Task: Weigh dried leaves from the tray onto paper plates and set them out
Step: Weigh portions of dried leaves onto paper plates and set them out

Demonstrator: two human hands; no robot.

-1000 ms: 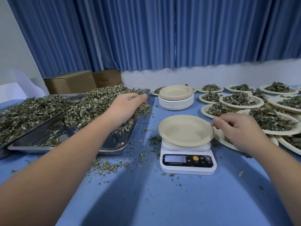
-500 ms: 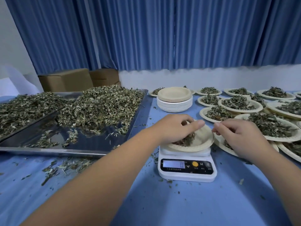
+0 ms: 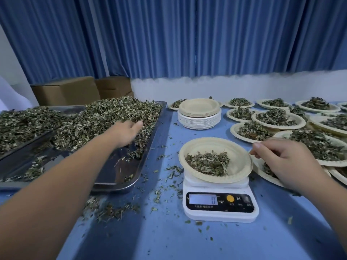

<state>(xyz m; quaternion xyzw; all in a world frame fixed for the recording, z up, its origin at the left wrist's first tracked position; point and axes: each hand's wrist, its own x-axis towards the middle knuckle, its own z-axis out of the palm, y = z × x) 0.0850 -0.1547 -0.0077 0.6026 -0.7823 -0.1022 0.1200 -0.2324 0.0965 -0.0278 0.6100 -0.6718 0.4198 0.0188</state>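
A metal tray [image 3: 148, 152] at the left holds a big heap of dried leaves [image 3: 112, 117]. My left hand [image 3: 127, 132] reaches into the heap's near right side with its fingers stretched out on the leaves; it is blurred. On a white digital scale [image 3: 219, 205] sits a paper plate [image 3: 206, 145] with a small pile of leaves [image 3: 208, 163]. The display reads 0. My right hand [image 3: 281, 162] is at the plate's right rim, fingers curled, its fingertips pinching the edge.
A stack of empty plates [image 3: 199, 117] stands behind the scale. Several filled plates [image 3: 277, 119] crowd the right side. A second leaf tray [image 3: 18, 126] lies far left, with cardboard boxes [image 3: 65, 91] behind it. Loose leaves [image 3: 112, 209] litter the blue table.
My left hand took leaves from the tray, dropped them on the plate on the scale, and has gone back to the heap. My right hand stayed at the plate's rim.
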